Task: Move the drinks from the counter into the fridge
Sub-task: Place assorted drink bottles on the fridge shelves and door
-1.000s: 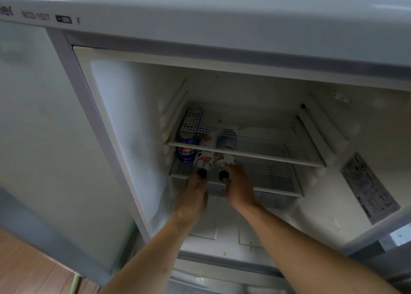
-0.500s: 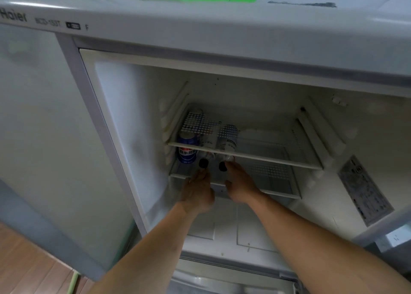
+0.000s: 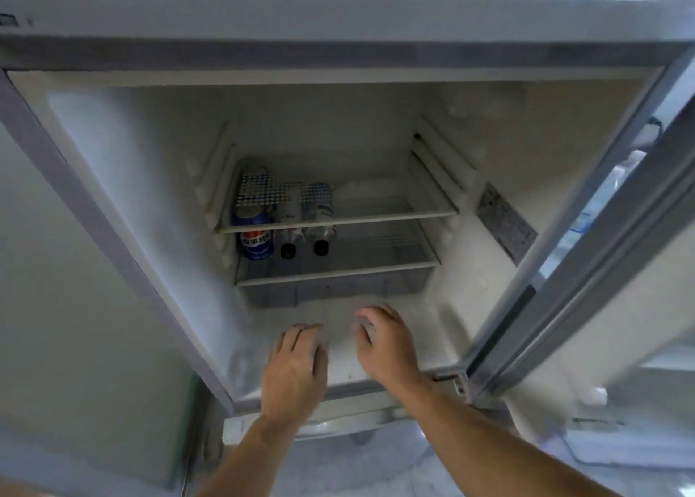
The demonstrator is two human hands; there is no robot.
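The white fridge [image 3: 124,180] stands open in front of me. On its lower shelf [image 3: 338,271], at the left, stands a blue can [image 3: 256,239]. Beside it lie two bottles with black caps toward me, one [image 3: 289,241] next to the can and one [image 3: 320,237] further right. My left hand [image 3: 295,368] and my right hand [image 3: 387,346] hover empty over the fridge floor, below and in front of that shelf, fingers loosely bent, touching neither bottle.
An upper glass shelf [image 3: 376,216] sits just above the drinks. A drawer [image 3: 331,289] hangs under the lower shelf. The fridge door [image 3: 586,293] stands open at the right. The right half of both shelves holds nothing.
Both hands have let go of the two bottles and drawn back toward me, down to the fridge floor. The bottles stay lying on the lower shelf. The view has shifted right.
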